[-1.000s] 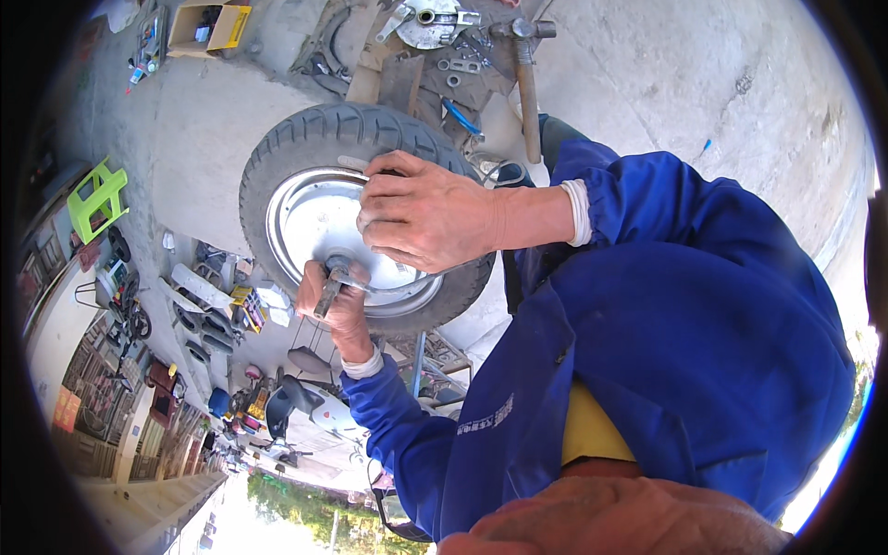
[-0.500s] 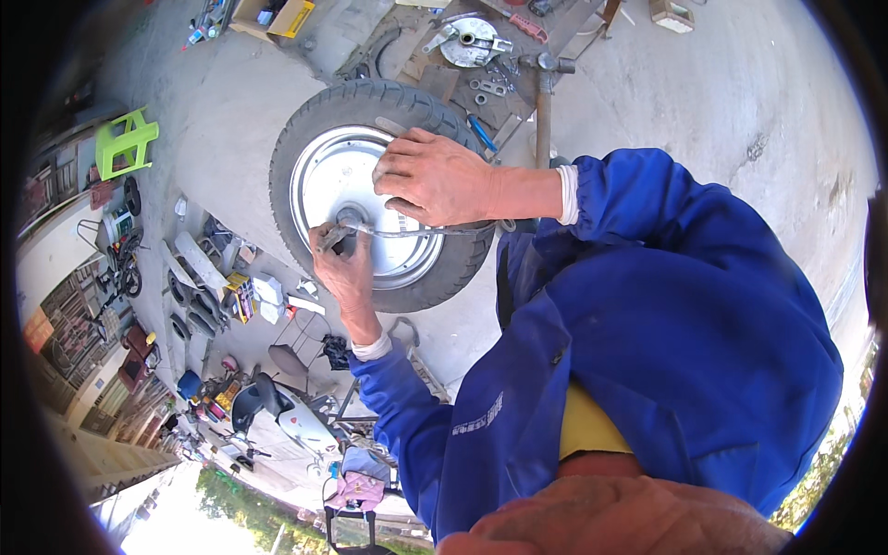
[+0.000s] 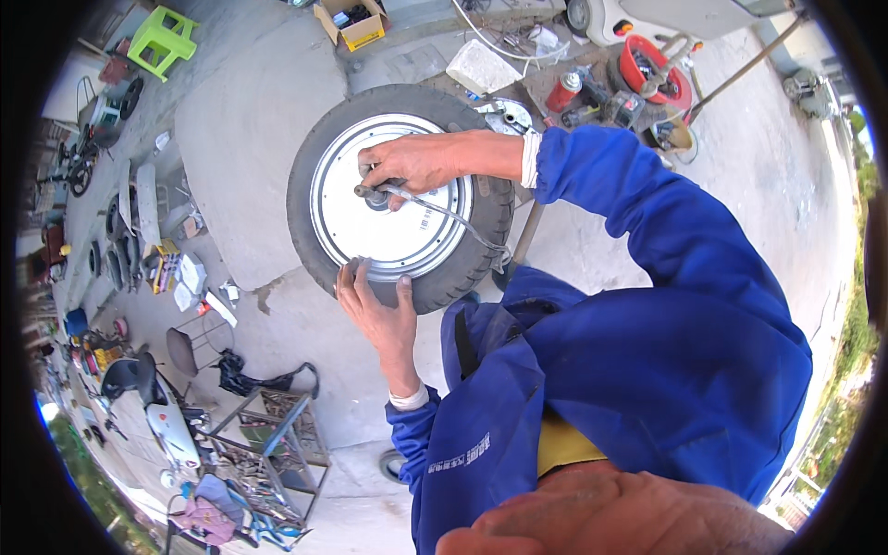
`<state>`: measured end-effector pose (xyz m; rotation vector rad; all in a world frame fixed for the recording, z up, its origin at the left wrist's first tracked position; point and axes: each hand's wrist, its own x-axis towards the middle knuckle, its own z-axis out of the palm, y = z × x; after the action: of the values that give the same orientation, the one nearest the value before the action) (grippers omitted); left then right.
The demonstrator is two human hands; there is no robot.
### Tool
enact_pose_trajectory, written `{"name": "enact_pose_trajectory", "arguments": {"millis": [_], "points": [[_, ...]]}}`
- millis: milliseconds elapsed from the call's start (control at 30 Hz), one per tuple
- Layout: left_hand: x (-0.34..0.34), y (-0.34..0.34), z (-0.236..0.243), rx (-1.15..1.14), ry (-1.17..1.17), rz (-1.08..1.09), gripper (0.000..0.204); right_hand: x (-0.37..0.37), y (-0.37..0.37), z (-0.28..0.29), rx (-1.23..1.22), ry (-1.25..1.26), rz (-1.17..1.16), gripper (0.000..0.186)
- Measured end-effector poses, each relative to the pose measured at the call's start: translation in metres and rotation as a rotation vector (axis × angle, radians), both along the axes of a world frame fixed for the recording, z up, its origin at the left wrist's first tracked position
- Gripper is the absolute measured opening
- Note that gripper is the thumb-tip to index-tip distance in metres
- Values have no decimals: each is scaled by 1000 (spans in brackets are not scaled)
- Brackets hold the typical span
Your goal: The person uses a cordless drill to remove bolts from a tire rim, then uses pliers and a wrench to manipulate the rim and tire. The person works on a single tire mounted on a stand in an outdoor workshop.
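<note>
A wheel with a black tyre and silver disc hub is in front of me at the middle. My right hand reaches across it, fingers closed on the axle at its centre. A grey cable runs from the axle over the tyre's right side. My left hand touches the wheel's lower edge, fingers and thumb apart, fingertips on rim and tyre. A long handle, its top hidden behind my sleeve and the tyre, lies right of the wheel.
A red tub, spray can, white block and metal parts lie beyond the wheel. A green stool is at upper left, a scooter and wire-frame cart at lower left. Loose parts lie left.
My left hand has left the axle and dropped to the lower rim. My right hand has moved from the upper rim onto the axle. The whole view has turned.
</note>
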<state>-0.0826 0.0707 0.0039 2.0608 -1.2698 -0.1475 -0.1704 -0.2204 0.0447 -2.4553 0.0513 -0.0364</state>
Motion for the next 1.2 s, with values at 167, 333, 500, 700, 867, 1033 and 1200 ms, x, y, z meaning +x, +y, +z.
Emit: {"name": "enact_pose_trajectory", "arguments": {"millis": [167,333,500,700,867,1033,1200], "points": [[-7,-5,-13,-59,-62,53,60,5,-5,-5,-13,-39,55,51],[-2,-8,-20,-134,-42,84,51,0,6,-6,-99,-93,-16,52],[30,-10,-20,-161,12,-19,44,-8,27,-3,-136,-61,-186,54],[85,-26,-26,-242,47,-207,38,-18,48,-14,-218,-141,-376,55],[98,-29,-30,-257,69,-251,36,-17,35,-14,-142,-154,-276,56],[65,-16,-31,-257,68,-137,33,-14,20,-8,-133,-79,-162,58],[6,-4,-38,-252,40,36,28,-13,8,-7,-184,-72,-79,58]]}}
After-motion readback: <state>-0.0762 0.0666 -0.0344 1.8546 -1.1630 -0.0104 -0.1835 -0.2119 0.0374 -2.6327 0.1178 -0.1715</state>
